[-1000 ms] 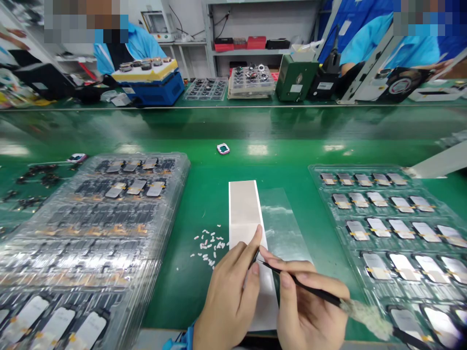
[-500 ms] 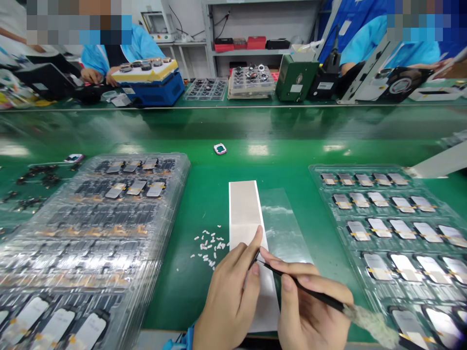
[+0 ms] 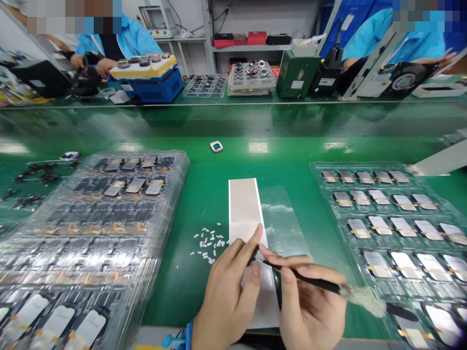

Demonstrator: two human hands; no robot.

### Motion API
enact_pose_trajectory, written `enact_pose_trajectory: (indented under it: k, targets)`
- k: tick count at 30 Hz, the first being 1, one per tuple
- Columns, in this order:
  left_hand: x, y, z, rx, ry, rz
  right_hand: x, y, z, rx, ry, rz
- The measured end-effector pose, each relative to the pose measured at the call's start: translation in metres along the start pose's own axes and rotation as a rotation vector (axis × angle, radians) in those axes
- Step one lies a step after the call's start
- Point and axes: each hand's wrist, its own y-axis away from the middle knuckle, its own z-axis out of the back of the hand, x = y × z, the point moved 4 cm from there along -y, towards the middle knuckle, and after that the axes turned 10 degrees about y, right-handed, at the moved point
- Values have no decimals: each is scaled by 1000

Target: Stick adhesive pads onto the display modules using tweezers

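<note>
Head view: The left hand [image 3: 228, 294], with a blue wristband [image 3: 188, 336] at the wrist, is closed around a small dark part [image 3: 253, 254]; the fingers cover most of this part, so its full shape cannot be determined. The left index finger points forward. The right hand [image 3: 314, 304] grips a slender black tool [image 3: 317, 281] between thumb and fingers. A pale, rough wrap [image 3: 365, 299] surrounds the rear section of the tool. The tool's tip is located at the dark part, beside the left fingers; contact at the tip cannot be confirmed.

Both hands are positioned over the near portion of a pale paper strip [image 3: 243, 199], which lies lengthwise on the green work surface [image 3: 204, 180]. A clear film [image 3: 286, 221] lies along the right side of the strip. Small white scraps [image 3: 212, 243] are scattered to its left.

A stack of clear trays [image 3: 185, 163] stands at left; a clear tray [image 3: 341, 226] at right carries rows of flat modules [image 3: 403, 265]. A small square component [image 3: 216, 146] lies beyond the strip.
</note>
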Motion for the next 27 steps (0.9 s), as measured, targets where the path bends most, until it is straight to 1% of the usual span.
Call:
enact_pose_trajectory:
  k: [13, 18, 23, 27]
  targets:
    - [0, -1, 0, 11, 31, 17, -3, 3, 0, 0, 0, 2]
    - [1, 0, 0, 9, 15, 11, 1, 1, -1, 6, 11, 30]
    - [0, 1, 0, 14, 32, 10, 5, 0, 0, -30, 34, 86]
    - [0, 1, 0, 5, 37, 11, 4, 0, -2, -2, 35, 87]
